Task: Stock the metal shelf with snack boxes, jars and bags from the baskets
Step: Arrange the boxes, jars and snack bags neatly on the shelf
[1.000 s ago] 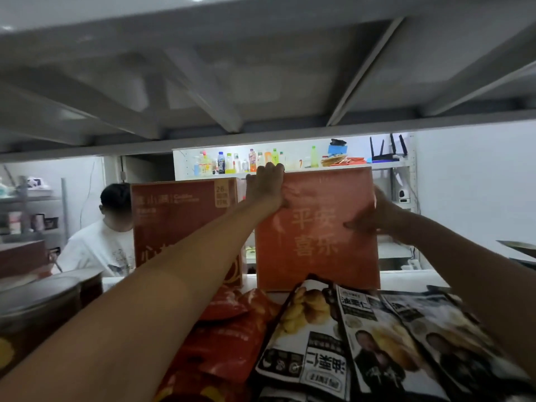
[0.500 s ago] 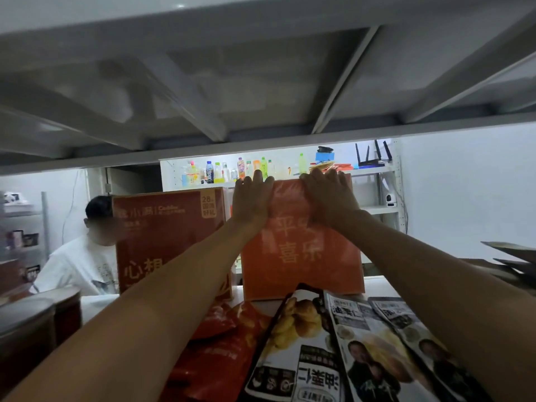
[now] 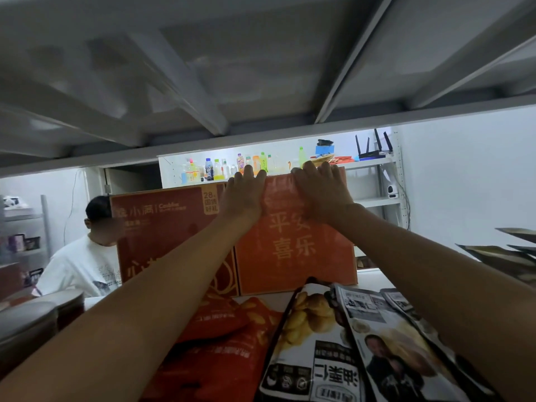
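Both hands flat on the orange box (image 3: pixel 298 256) at the back of the metal shelf (image 3: pixel 374 278).

From the left I see round tins (image 3: pixel 29 326) at the shelf side, then a dark red box (image 3: pixel 162 233) standing upright. The left hand (image 3: pixel 246 195) lies with straight fingers on the upper left face of the orange box, and its fingertips reach the top edge. This box stands upright on the shelf, just beside the dark red one. The right hand (image 3: pixel 322 190) presses flat on its upper right part, fingers stretched, not gripping. In front of the boxes lie red bags (image 3: pixel 226 317) and, to the right, black-and-white bags (image 3: pixel 316 343), which overlap.
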